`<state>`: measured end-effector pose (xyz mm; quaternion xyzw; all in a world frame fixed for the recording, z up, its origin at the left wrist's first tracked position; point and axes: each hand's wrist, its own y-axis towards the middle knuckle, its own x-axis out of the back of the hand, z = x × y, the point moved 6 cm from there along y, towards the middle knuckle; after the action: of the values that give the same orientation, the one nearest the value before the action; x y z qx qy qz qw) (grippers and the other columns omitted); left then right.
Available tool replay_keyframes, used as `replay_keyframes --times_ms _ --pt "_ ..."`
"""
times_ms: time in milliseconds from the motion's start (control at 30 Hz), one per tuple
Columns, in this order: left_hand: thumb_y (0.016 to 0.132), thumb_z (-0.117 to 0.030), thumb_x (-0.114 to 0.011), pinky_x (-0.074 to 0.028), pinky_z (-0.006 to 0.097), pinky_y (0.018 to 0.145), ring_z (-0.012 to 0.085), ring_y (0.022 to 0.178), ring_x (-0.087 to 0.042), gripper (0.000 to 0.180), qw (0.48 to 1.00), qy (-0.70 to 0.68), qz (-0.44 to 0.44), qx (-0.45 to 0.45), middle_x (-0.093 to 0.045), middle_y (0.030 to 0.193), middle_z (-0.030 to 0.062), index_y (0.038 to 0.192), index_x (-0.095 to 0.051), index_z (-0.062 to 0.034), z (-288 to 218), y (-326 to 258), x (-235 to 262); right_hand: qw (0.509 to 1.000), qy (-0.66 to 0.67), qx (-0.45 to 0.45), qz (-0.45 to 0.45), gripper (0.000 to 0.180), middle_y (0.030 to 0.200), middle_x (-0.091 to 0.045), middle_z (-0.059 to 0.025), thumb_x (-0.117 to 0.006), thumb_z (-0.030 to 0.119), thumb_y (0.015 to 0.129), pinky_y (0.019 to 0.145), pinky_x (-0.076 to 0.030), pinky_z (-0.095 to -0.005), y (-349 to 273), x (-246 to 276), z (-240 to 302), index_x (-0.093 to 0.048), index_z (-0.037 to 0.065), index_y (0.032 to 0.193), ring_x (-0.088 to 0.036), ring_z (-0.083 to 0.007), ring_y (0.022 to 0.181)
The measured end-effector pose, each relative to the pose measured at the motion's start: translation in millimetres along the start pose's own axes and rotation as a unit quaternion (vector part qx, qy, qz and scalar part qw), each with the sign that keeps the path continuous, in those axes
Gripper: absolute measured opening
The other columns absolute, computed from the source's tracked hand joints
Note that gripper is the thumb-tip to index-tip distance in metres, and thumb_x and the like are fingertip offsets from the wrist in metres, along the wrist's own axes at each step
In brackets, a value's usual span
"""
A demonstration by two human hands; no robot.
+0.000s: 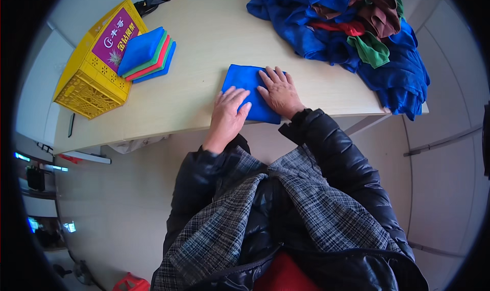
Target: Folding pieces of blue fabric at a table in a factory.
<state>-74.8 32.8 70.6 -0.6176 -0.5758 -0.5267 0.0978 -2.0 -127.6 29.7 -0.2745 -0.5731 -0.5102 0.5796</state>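
Left hand [228, 112] and right hand [279, 90] flat on folded blue cloth [248, 84].

Bare table [204, 51] between stack [148, 53] – heap [357, 30]

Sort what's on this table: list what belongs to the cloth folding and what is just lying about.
In the job:
left hand
right hand
folded blue cloth
stack of folded cloths
heap of unfolded cloths

Lying about:
yellow crate
black strap
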Motion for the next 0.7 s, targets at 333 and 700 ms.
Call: replay_keyframes --times_ms 333,700 --pt "0.060 -0.019 -0.066 -0.049 0.035 0.069 0.0236 0.071 -0.061 0.020 0.937 -0.089 0.105 -0.320 -0.052 0.068 0.0049 0.078 -0.067 -0.0108 -203.8 -44.8 261.8 0.999 0.021 -0.002 -0.037 0.057 0.156 -0.040 -0.0134 -0.045 0.044 0.102 0.118 -0.025 -0.0545 -12.8 0.8 -9.2 -0.045 0.012 0.148 -0.031 -0.0376 0.146" --pt "0.074 -0.013 -0.061 -0.051 0.037 0.075 0.0252 0.078 -0.063 0.019 0.950 -0.142 0.065 -0.270 -0.058 0.080 0.0088 0.091 -0.066 -0.0047 -178.1 -39.1 229.8 1.000 -0.004 -0.010 -0.012 0.056 0.157 -0.039 -0.0152 -0.044 0.043 0.103 0.120 -0.023 -0.0529 -14.0 5.9 -5.3 -0.043 0.012 0.150 -0.030 -0.0387 0.147"
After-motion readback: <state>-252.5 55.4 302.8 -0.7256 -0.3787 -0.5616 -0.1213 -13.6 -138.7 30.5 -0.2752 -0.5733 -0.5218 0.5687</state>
